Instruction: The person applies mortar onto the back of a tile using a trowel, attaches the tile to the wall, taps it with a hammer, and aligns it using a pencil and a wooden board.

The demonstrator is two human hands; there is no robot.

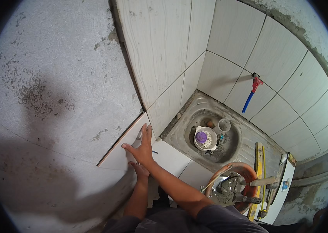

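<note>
A white wall tile [114, 158] with a reddish-brown edge lies against the wall on the left, beside the tiled corner. Across its face my right hand [142, 146] is spread, with thumb and fingers stretched apart and the palm side toward the tile. Lower down, my left hand [138, 170] touches the tile near its bottom. Its thumb stands out, and the right wrist partly hides its other fingers. How the tile's lower edge is supported is hidden by my hands and arms.
A steel sink [232, 149] holds a white strainer [212, 145] and a clear cup [224, 124]. Nearby, an orange bucket [245, 167] contains mortar and trowels. A yellow spirit level [258, 161] and a hammer [271, 187] lie at right. A red tap [256, 80] juts from the wall.
</note>
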